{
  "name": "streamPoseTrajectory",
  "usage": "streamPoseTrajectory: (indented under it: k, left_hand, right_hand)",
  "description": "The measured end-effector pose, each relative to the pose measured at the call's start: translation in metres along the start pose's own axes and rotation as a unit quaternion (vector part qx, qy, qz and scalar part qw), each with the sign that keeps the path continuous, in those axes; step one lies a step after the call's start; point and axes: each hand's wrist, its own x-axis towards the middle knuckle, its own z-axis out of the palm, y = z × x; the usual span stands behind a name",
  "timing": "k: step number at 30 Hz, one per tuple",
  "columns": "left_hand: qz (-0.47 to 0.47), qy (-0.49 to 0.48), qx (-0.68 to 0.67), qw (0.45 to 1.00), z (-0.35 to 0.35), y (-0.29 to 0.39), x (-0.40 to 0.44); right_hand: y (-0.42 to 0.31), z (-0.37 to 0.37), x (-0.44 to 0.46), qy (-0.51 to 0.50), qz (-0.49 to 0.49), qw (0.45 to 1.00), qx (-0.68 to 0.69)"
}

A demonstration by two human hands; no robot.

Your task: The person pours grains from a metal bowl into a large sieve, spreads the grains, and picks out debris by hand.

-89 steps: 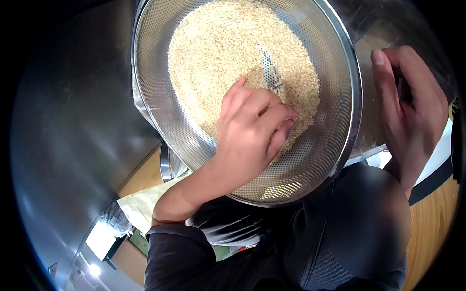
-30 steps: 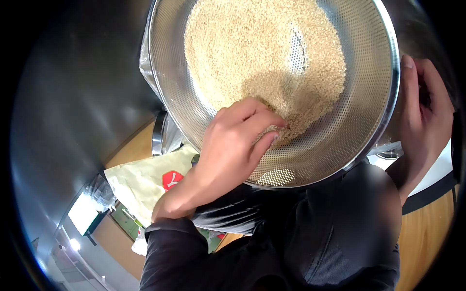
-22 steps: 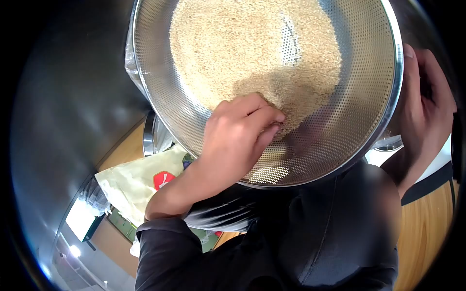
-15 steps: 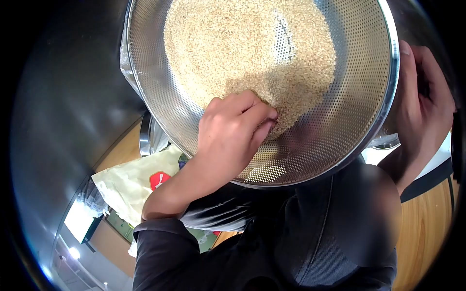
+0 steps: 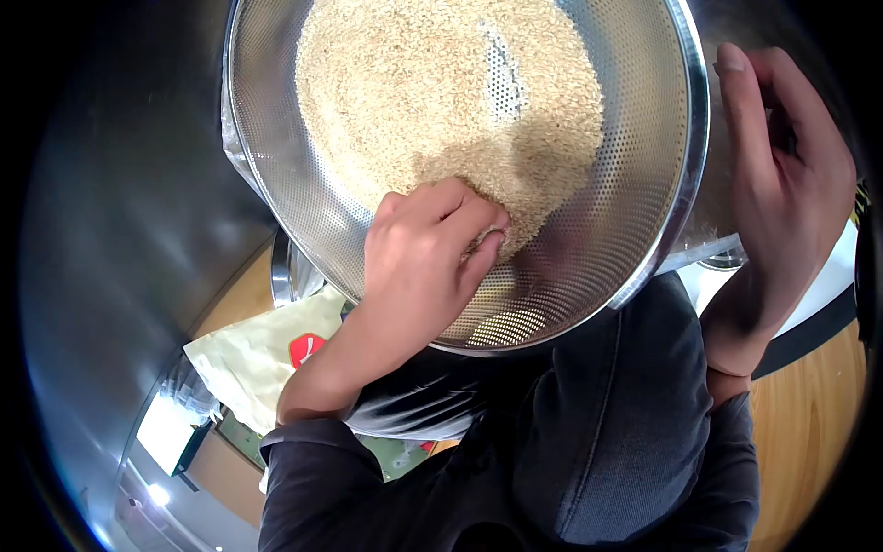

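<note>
A round perforated metal sieve [image 5: 644,152] holds a broad layer of pale grains [image 5: 405,101], with a narrow bare patch of mesh showing through. My left hand [image 5: 423,244] reaches over the sieve's near-left side, its fingers curled and the thumb drawn in around some grains at the layer's lower edge. Just right of the rim is my right hand [image 5: 791,156], apart from the sieve. Its thumb and index finger are pressed together at the tips; whatever lies between them is too small to tell.
A cream bag with a red mark [image 5: 244,354] and the rim of a metal container [image 5: 282,267] are below left of the sieve. A dark shiny surface [image 5: 138,230] fills the left. Clear plastic and a white surface [image 5: 819,285] are at the right, above wooden flooring [image 5: 809,414].
The sieve and my left hand have shifted left in the view. My right hand has moved up and slightly left, and a small gap now shows between it and the rim.
</note>
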Motion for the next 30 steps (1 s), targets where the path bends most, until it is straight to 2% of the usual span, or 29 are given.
streamPoseTrajectory:
  k: [6,9,30]
  left_hand:
    - [0.002,0.001,0.011,1.0,0.0019,0.0018,0.0001]
    - [0.001,0.01,0.018,1.0,0.0021,-0.0015,-0.0031]
    - [0.004,0.01,0.039,0.999,0.0027,-0.0061,-0.005]
  right_hand:
    - [0.0022,-0.0033,0.0018,0.003,-0.039,0.999,-0.033]
    - [-0.0029,0.0014,-0.0022,0.005,-0.019,1.0,-0.024]
    - [0.0005,0.0044,-0.0057,0.0,-0.042,0.999,-0.027]
